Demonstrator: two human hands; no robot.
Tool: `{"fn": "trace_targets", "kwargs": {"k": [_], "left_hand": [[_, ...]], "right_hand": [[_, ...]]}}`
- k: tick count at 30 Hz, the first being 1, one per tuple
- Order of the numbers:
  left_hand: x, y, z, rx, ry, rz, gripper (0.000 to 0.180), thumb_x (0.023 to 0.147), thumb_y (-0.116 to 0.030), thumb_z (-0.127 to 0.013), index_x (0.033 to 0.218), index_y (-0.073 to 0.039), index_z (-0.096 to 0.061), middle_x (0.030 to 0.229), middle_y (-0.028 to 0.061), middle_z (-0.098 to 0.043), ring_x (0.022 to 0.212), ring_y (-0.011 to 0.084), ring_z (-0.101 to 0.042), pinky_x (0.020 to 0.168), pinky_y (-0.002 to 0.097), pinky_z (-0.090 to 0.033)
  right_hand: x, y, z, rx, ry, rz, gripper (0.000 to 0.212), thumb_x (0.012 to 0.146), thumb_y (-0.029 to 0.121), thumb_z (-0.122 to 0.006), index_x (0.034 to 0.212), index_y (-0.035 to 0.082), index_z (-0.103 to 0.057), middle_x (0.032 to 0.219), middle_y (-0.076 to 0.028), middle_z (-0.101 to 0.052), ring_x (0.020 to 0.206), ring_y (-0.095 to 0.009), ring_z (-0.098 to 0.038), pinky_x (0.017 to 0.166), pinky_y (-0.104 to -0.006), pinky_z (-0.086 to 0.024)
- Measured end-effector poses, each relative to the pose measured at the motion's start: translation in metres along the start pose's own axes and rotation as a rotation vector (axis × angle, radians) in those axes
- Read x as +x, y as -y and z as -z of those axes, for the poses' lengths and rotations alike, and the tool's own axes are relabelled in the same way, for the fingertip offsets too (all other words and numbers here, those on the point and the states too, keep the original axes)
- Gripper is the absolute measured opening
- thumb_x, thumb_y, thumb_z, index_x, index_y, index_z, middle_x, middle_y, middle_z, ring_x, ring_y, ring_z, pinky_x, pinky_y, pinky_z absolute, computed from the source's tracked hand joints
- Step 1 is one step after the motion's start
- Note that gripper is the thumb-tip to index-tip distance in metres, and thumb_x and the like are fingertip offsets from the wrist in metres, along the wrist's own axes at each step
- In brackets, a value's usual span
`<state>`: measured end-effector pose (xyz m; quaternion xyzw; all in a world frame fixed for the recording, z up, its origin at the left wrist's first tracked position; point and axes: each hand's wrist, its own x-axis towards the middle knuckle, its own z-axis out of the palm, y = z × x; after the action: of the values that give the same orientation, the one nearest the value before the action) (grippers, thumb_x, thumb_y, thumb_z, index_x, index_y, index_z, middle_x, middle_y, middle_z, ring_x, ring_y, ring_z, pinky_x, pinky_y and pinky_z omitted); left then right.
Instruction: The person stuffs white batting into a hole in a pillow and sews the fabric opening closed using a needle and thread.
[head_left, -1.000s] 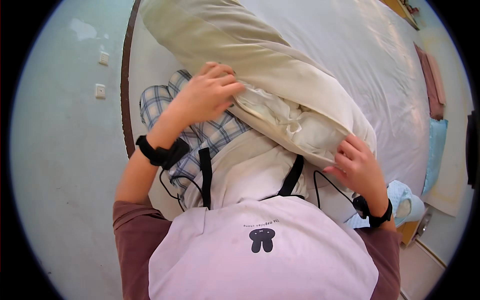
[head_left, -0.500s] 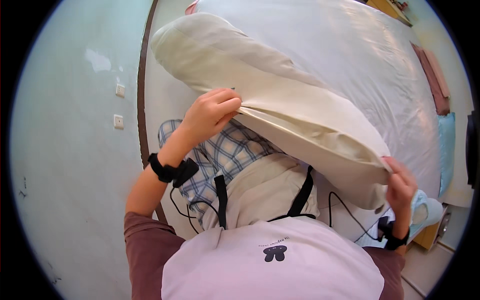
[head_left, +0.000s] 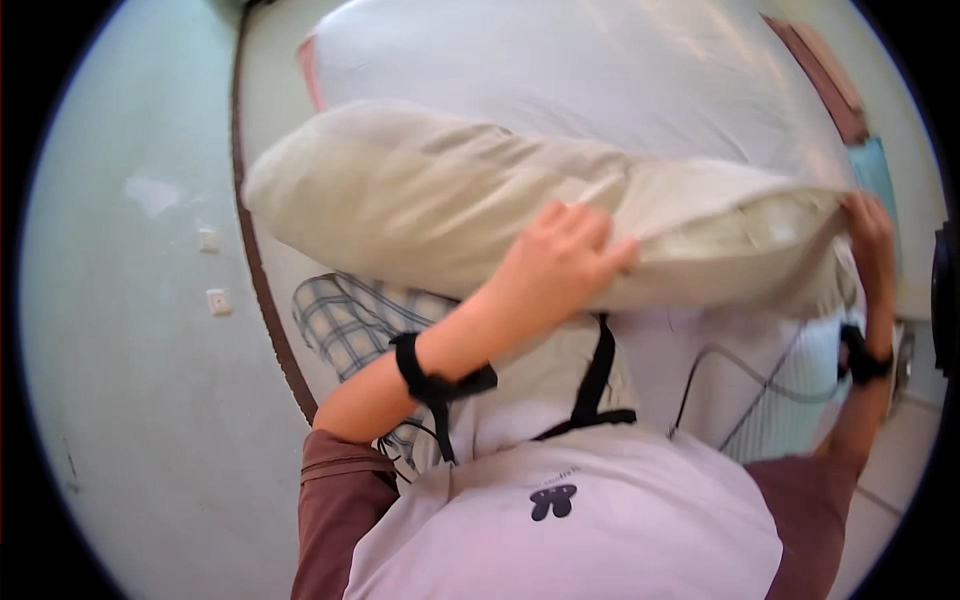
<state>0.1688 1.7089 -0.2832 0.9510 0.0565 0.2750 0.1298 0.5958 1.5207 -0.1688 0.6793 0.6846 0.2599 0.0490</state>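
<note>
One long cream cushion (head_left: 430, 200) is lying crosswise in front of the person's body. Its one opening (head_left: 740, 230) is gaping; I am judging the pale filling already inside, the opening not yet closed. Two hands are holding it: the left hand (head_left: 560, 255), somewhat blurred, is keeping its grip clamped at the opening's left end; the right hand (head_left: 868, 235) is clamping the cushion's right end. Two black wristbands (head_left: 420, 370) are sitting nearer me than the cushion. Plaid cloth (head_left: 350, 320) is showing below its left half, one white-sheeted bed (head_left: 560, 70) is spreading beyond it, and two wall sockets (head_left: 219, 302) are showing left of it.
</note>
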Motion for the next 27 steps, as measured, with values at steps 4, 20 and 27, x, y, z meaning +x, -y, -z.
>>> {"fn": "trace_targets", "kwargs": {"k": [4, 20, 27], "left_hand": [[-0.011, 0.037, -0.075, -0.079, -0.114, 0.248, 0.048, 0.072, -0.020, -0.075, 0.112, -0.002, -0.055, 0.120, 0.0141, -0.056, 0.116, 0.0309, -0.050, 0.095, 0.0420, -0.041], [0.002, 0.080, -0.087, -0.125, 0.018, 0.509, 0.046, 0.061, -0.020, -0.083, 0.093, -0.005, -0.055, 0.093, 0.0120, -0.060, 0.096, 0.0330, -0.054, 0.082, 0.0405, -0.044], [-0.001, 0.051, -0.080, -0.144, 0.017, 0.579, 0.045, 0.057, -0.016, -0.083, 0.090, -0.008, -0.054, 0.092, 0.0078, -0.058, 0.093, 0.0306, -0.052, 0.081, 0.0390, -0.043]], "right_hand": [[0.036, 0.010, -0.068, 0.030, 0.086, 0.087, 0.011, 0.088, 0.008, -0.054, 0.090, 0.000, -0.061, 0.089, -0.017, -0.062, 0.085, -0.036, -0.058, 0.076, -0.0438, -0.046], [-0.127, 0.266, -0.195, 0.930, 0.313, -0.743, 0.008, 0.079, 0.006, -0.063, 0.084, 0.000, -0.062, 0.070, -0.014, -0.064, 0.064, -0.025, -0.062, 0.061, -0.0356, -0.049], [-0.141, 0.286, -0.239, 1.066, 0.191, -0.716, 0.012, 0.078, 0.004, -0.068, 0.087, -0.003, -0.065, 0.077, -0.013, -0.069, 0.073, -0.022, -0.068, 0.068, -0.0313, -0.051]]}}
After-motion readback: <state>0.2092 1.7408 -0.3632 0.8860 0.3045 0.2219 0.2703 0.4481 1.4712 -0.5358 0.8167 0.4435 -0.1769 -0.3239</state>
